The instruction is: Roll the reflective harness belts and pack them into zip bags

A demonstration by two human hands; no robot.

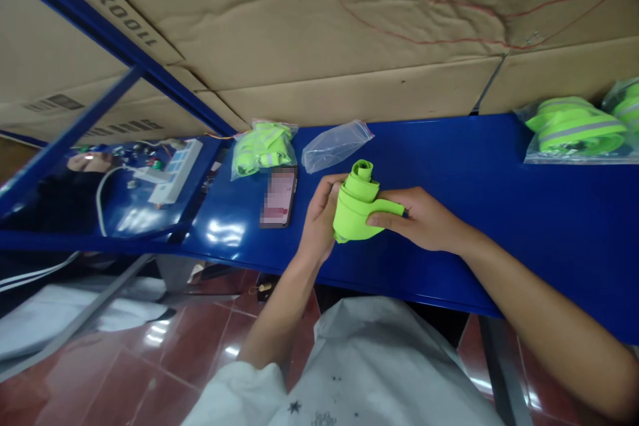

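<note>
Just above the front of the blue table, both hands hold a rolled neon-yellow strap [357, 213], its coils stepping up into a cone. My left hand [319, 216] is wrapped round the roll's left side. At the right, my right hand [419, 218] pinches the strap's loose end between thumb and fingers. Behind the roll lies a clear plastic bag [335, 146] that looks flat. A phone [279, 196] with a lit screen rests left of my left hand, below a bag of neon-yellow reflective straps [264, 148].
More bagged reflective straps [579, 126] lie at the table's right end. The blue table [499, 213] backs onto cardboard [349, 90] with red wires. Beyond a blue frame bar at left are a power strip [177, 170] and another person's hand [92, 161].
</note>
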